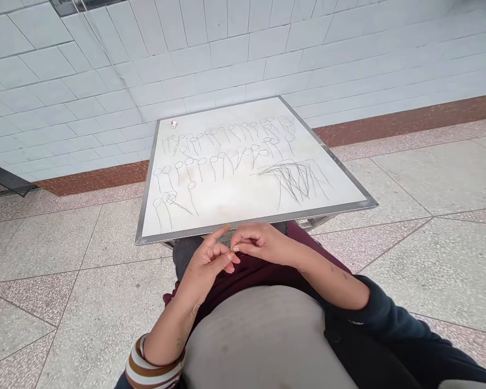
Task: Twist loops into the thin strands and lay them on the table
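Note:
My left hand (211, 259) and my right hand (263, 243) meet over my lap, just in front of the table's near edge. On the left, the thumb presses toward the bent fingers while the index finger points out toward the table. The right thumb and index finger are pinched together, touching the left fingertips. Whatever sits between the fingertips is too small to make out. Beyond them stands a square white table (227, 200) with a grey metal rim, its top marked with rows of pencilled loops with tails and a patch of dense scribble at the right.
A small white and red object (174, 124) lies at the table's far left corner. The table's far side stands close to a white tiled wall (235, 54) with a red-brown skirting. Speckled floor tiles (105, 302) spread on both sides. A cable (105, 54) runs down the wall.

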The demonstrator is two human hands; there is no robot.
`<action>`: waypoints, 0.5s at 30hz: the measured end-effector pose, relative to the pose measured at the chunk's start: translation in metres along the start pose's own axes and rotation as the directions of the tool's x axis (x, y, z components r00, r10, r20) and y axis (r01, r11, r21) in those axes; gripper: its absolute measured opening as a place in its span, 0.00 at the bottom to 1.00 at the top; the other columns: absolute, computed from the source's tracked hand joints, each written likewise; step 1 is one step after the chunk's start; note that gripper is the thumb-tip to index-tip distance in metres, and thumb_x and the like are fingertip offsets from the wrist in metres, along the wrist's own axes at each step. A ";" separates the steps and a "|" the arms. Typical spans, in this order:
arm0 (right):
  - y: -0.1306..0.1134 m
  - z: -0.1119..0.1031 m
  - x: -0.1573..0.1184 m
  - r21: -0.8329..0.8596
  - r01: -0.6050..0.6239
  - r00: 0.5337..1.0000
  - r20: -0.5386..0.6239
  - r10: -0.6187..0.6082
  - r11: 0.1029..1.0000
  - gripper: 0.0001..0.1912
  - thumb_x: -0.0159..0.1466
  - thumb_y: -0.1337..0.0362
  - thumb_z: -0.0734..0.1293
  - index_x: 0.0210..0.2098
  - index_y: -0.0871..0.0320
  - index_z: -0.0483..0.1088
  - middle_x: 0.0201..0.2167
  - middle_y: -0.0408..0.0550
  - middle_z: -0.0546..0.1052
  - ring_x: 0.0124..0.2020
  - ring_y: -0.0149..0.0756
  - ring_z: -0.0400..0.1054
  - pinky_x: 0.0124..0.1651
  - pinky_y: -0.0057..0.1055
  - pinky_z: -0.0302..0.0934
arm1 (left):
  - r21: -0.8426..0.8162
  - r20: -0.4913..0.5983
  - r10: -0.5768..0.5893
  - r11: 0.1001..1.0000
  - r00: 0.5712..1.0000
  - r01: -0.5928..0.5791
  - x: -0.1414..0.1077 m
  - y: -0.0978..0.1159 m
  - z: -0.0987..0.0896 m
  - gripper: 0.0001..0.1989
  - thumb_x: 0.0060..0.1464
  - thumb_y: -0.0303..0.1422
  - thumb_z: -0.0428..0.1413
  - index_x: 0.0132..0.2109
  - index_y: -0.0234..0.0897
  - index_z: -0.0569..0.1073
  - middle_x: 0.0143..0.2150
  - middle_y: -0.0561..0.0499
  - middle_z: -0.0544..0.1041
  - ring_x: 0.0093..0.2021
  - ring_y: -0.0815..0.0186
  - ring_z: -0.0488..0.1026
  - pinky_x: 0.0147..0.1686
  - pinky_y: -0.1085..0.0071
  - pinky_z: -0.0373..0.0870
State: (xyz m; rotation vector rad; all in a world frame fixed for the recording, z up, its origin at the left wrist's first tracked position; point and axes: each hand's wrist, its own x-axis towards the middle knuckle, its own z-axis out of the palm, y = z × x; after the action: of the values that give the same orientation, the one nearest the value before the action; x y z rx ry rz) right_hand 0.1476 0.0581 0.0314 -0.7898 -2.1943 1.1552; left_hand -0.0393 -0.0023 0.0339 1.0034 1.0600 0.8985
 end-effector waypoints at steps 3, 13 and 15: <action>0.003 0.001 -0.001 -0.018 0.017 1.000 -0.003 -0.017 1.000 0.05 0.65 0.65 0.64 0.35 0.58 0.72 0.23 0.39 0.67 0.25 0.27 0.58 0.30 0.25 0.51 | -0.016 -0.031 0.018 1.000 0.999 -0.019 0.002 -0.002 0.002 0.30 0.56 0.34 0.59 0.64 0.38 0.61 0.30 0.54 0.76 0.26 0.72 0.70 0.36 0.71 0.68; 0.002 0.000 -0.004 0.105 -0.047 0.999 -0.010 0.048 0.993 0.04 0.64 0.66 0.64 0.35 0.58 0.72 0.26 0.40 0.68 0.25 0.26 0.58 0.29 0.24 0.52 | -0.046 0.015 0.070 0.997 0.997 -0.069 -0.004 0.000 -0.003 0.31 0.56 0.31 0.59 0.64 0.38 0.59 0.30 0.55 0.76 0.23 0.73 0.69 0.31 0.72 0.67; 0.001 0.000 -0.005 0.101 -0.037 0.999 -0.010 0.038 0.994 0.04 0.64 0.65 0.64 0.35 0.58 0.71 0.26 0.40 0.68 0.25 0.26 0.58 0.30 0.24 0.52 | -0.052 0.041 0.054 0.997 0.998 -0.052 -0.006 -0.001 -0.006 0.30 0.56 0.30 0.59 0.64 0.39 0.60 0.30 0.55 0.75 0.22 0.74 0.68 0.31 0.72 0.67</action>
State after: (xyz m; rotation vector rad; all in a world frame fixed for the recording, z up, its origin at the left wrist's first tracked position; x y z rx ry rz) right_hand 0.1511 0.0546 0.0296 -0.7961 -2.1013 1.2664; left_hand -0.0468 -0.0064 0.0335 1.0082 0.9741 0.9390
